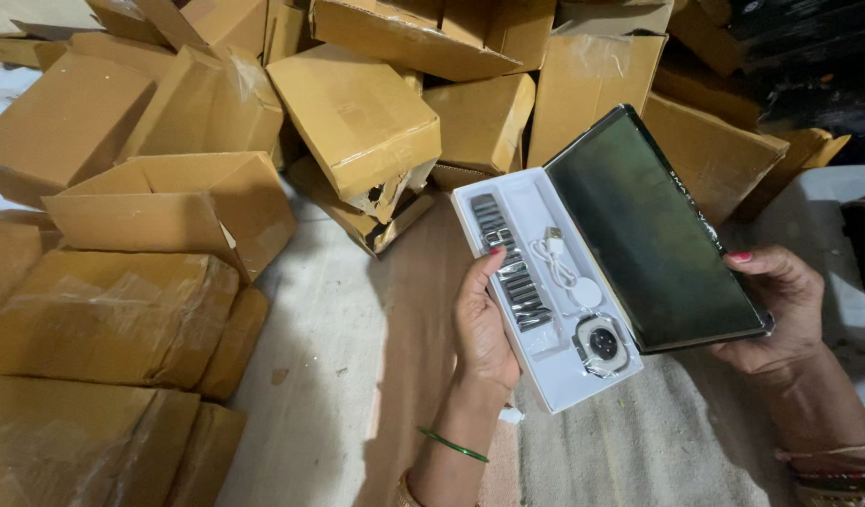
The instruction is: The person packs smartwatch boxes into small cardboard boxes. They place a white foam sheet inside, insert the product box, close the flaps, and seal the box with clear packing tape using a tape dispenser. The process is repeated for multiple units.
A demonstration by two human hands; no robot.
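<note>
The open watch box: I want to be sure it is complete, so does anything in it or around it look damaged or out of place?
Inside the white tray, metal strap, cable and watch body sit in their recesses. The odd thing is behind: one cardboard carton has a torn, crushed corner.

The left hand (484, 324) is raised from the lower middle, its back turned to the camera, the fingers curled upward and closed in a grip, the thumb hidden. A green bangle is worn on the left forearm. The right hand (780, 310) is brought in from the lower right, fingers bent in a clasp, a red-painted nail shown on top. Bangles are worn at the right wrist.
</note>
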